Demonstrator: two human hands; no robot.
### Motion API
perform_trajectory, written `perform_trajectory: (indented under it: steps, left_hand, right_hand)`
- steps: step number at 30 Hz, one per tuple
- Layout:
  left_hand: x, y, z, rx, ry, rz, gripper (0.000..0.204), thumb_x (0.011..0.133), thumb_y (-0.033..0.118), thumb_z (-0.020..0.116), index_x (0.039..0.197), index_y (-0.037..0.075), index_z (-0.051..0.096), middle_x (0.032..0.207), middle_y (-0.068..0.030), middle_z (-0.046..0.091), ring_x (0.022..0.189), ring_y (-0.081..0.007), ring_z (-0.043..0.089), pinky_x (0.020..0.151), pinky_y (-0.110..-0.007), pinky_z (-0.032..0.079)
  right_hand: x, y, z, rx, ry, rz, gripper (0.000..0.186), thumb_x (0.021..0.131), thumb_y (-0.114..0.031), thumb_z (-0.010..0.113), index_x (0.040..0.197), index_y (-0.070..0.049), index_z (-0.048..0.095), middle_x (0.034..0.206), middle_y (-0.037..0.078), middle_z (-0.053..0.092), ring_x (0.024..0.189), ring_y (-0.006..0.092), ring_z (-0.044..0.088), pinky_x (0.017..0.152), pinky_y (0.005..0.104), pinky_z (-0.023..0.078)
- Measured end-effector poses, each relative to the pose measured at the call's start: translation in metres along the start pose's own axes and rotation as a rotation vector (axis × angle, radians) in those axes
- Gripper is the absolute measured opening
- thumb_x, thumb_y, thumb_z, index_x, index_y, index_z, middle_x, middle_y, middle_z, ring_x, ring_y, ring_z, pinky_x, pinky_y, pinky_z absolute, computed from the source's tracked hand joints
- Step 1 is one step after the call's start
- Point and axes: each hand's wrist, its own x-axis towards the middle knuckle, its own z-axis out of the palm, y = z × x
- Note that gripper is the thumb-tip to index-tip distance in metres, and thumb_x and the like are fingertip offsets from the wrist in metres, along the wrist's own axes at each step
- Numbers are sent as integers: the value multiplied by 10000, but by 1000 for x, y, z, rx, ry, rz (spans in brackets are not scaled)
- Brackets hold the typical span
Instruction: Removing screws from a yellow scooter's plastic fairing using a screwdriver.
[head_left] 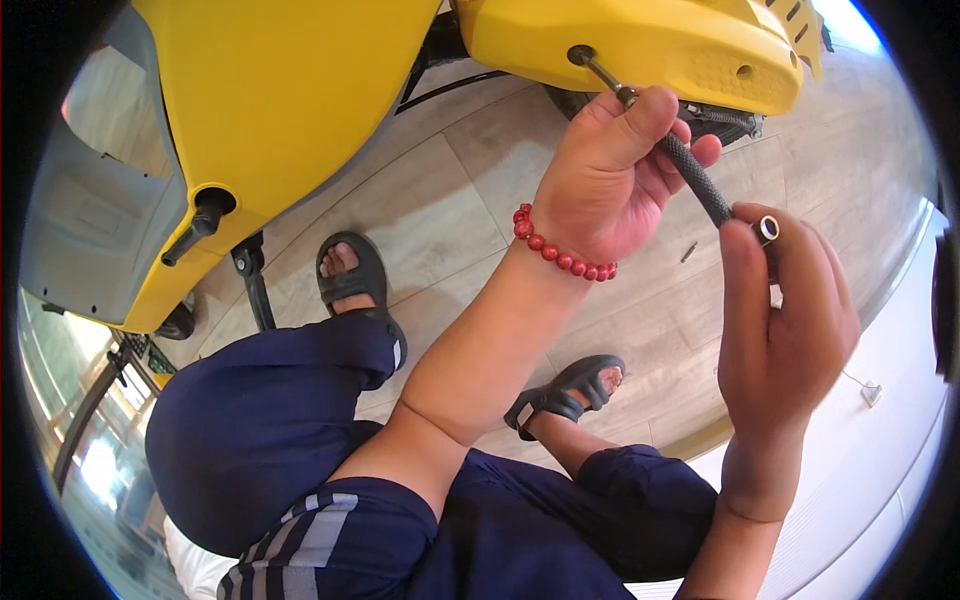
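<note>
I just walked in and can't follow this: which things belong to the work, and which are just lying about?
In use:
black textured-grip hand tool, its shaft in a hole
yellow vehicle panel around that hole

Seemingly not in use:
small dark piece on the floor, too small to identify
red bead bracelet, worn
dark sandals, worn

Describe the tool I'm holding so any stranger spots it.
Find the yellow panel at upper right, then its dark round recess. From it, the driver tool slants down into the left hand and right hand. Its long, textured dark grip sets it apart from the red beaded bracelet nearby.
</note>
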Motion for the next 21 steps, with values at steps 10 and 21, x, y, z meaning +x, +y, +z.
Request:
perform_trajectory:
  steps: [10,21]
  left_hand:
    - [-3,1,-1,59,-39,-19,229,972,245,524,1076,93,660,980,-31,692,866,-168,651,975,-368,464]
    - [-8,0,4,103,42,-40,251,959,230,554,1172,96,568,1046,-40,663,847,-144,630,899,-314,492]
  right_hand:
    - [7,8,-1,265,-59,70,243,979,-167,496,1068,12,633,729,47,591,571,88,562,539,207,433]
    - [6,-3,-1,889,-134,570,269,998,-144,439,1164,-7,601,728,54,605,577,95,554,564,212,458]
